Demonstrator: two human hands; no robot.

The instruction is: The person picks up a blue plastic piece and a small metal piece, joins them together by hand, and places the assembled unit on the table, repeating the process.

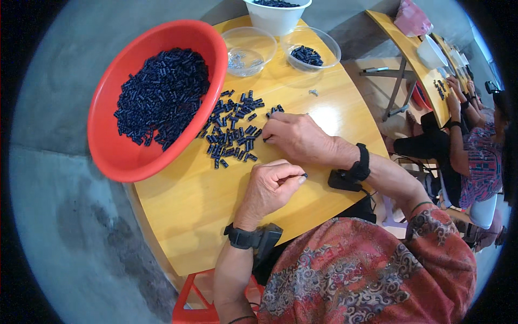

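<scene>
The left hand (270, 186) is curled closed, pinching one small dark tube piece (304, 175) between thumb and fingertips, only its tip showing past the thumb. The right hand (294, 137) lies palm down on the yellow table (189, 216) at the edge of a loose pile of dark blue tube pieces (234, 129); its fingertips are bent under and press on something dark at the pile's edge, but the hand hides what, so I cannot tell whether it grips a piece. A red basin (116, 156) left of the pile holds many more pieces. Behind stand two clear bowls: the near one (249, 51) holds small pale bits too blurred to identify, the other clear bowl (311, 51) a few dark pieces. A white tub (278, 16) is cut off by the top edge.
</scene>
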